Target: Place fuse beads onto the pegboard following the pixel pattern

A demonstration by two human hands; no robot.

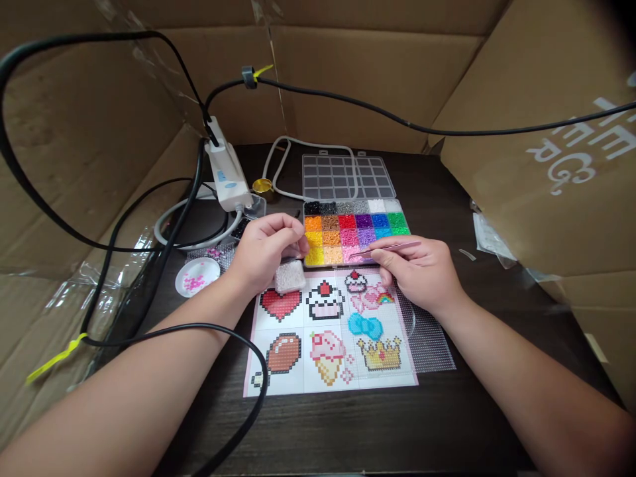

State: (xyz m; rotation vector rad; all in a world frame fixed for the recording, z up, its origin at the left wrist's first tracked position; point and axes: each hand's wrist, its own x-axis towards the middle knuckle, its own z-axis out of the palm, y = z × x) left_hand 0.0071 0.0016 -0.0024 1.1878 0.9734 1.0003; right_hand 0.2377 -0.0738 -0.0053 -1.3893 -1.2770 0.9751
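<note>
My left hand (265,248) is closed around a small clear bag of whitish beads (289,275), held just above the pattern sheet (330,334). My right hand (422,271) pinches metal tweezers (385,250), whose tips point left into the pink compartment of the open bead box (355,228). The box holds rows of coloured beads, and its clear lid (345,175) lies open behind it. The sheet shows a heart, cupcakes, a crown and an ice cream. A clear pegboard (427,341) sticks out from under the sheet on the right.
A small white dish with pink beads (197,276) sits at the left. A white power adapter (227,175) and black and grey cables (163,252) cross the dark table's left side. Cardboard walls (546,132) surround the table. A gold round object (262,186) lies behind.
</note>
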